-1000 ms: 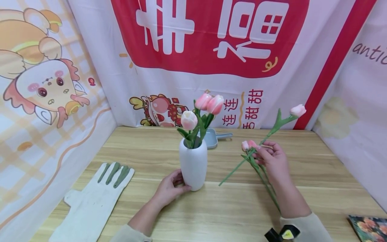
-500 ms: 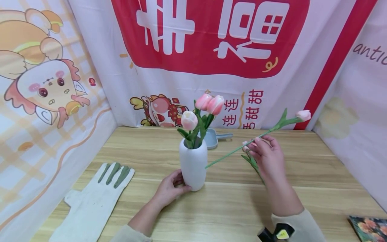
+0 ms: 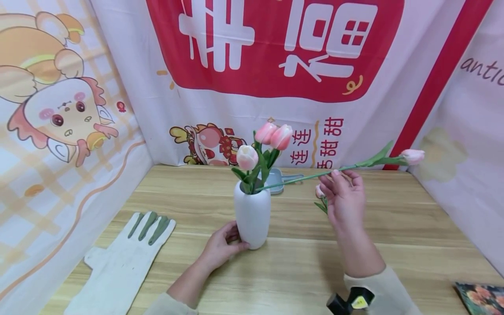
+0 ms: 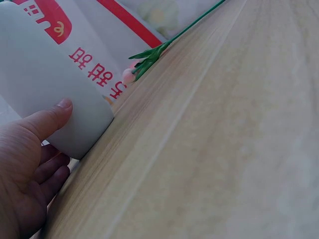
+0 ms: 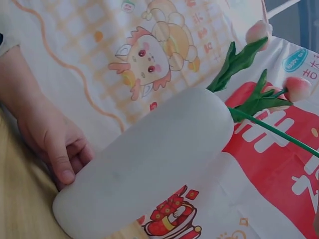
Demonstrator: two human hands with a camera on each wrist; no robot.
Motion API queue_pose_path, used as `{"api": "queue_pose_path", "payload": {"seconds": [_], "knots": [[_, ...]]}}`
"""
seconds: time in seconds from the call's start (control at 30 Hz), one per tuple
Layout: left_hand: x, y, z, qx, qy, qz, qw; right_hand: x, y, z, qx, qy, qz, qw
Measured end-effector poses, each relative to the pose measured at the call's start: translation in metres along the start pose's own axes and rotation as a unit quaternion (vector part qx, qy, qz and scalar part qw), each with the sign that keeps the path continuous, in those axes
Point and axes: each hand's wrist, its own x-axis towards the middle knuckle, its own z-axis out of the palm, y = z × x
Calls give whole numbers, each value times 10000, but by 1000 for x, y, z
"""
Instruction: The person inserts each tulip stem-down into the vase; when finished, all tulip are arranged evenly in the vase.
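Observation:
A white vase (image 3: 252, 221) stands upright on the wooden table, with several pink and white tulips (image 3: 247, 158) in its mouth. My left hand (image 3: 222, 246) grips the vase low down, thumb in front and fingers behind. Off to the right, my right hand (image 3: 347, 197) pinches a tulip (image 3: 412, 156) by its green stem. That stem lies nearly level, bloom pointing right, its cut end at the vase's rim; whether it touches cannot be told. In the right wrist view the stem (image 5: 279, 133) reaches the vase mouth. Another tulip (image 3: 320, 191) lies on the table, partly behind my right hand.
A light blue pan-shaped dish (image 3: 277, 180) sits behind the vase. At the left lies a white hand-shaped board (image 3: 118, 262) with green grooves. A flowered card or booklet (image 3: 482, 297) is at the right front edge. Printed cloth (image 3: 220, 100) hangs along the back and sides.
My right hand has moved the tulip up and left, off the ones lying on the table. Its stem has swung nearly level, its end now at the vase's rim. My left hand stays put.

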Motion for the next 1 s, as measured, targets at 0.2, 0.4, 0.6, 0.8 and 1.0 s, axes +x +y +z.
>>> {"api": "queue_pose_path", "payload": {"seconds": [0.2,0.4,0.6,0.8,1.0], "knots": [[-1,1,0,-9,14,-6,10000,-13,11,7,-356,-234,-969,9944],[-2,5,0,-120,95,-15,9999,-30,23,12,-994,-992,-1869,9723],[-2,4,0,-89,110,-15,9999,-38,33,18,-1148,-1655,-2291,9523],[-1,4,0,-45,76,28,10000,-41,39,25,-1459,-1977,-2546,9353],[0,2,0,-4,27,67,10000,-42,46,32,-2005,-2215,-2678,9160]]}}
